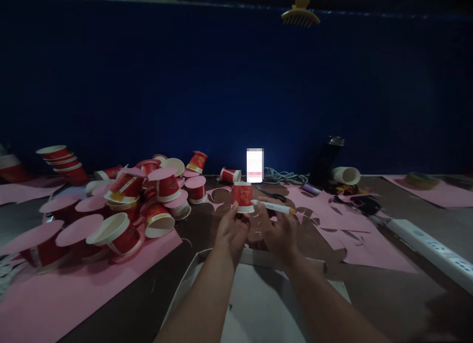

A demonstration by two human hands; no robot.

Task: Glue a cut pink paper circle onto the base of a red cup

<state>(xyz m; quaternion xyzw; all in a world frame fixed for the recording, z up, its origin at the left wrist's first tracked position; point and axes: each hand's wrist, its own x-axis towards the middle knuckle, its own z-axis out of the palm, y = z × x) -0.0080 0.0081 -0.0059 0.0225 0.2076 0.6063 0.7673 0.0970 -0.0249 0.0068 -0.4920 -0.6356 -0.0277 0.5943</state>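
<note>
- Your left hand (234,229) is closed on a red paper cup (242,197), thumb on its near side; the cup is wide rim down, gold lettering showing, in the middle of your view above the table (155,289).
- Your right hand (279,232) grips a white marker (273,207) with an orange end; its tip points left at the cup's side, and you cannot tell whether it touches.
- Below your forearms lies a shallow white box (254,257).
- Just beyond the cup, a phone (254,164) with a bright, blurred screen stands upright near the blue partition (185,86); a red cup lying on its side (231,175) is on its left, a coiled cable (284,176) on its right.
- Scissors (276,195) rest behind the marker.
- To your left, red cups topped with pink paper discs (162,174) crowd together, partly over a pink sheet (92,293); a leaning stack of nested cups (70,166) stands behind.
- To your right you have cut pink paper (373,249), a white power strip (432,249) and a dark bottle (325,160).
</note>
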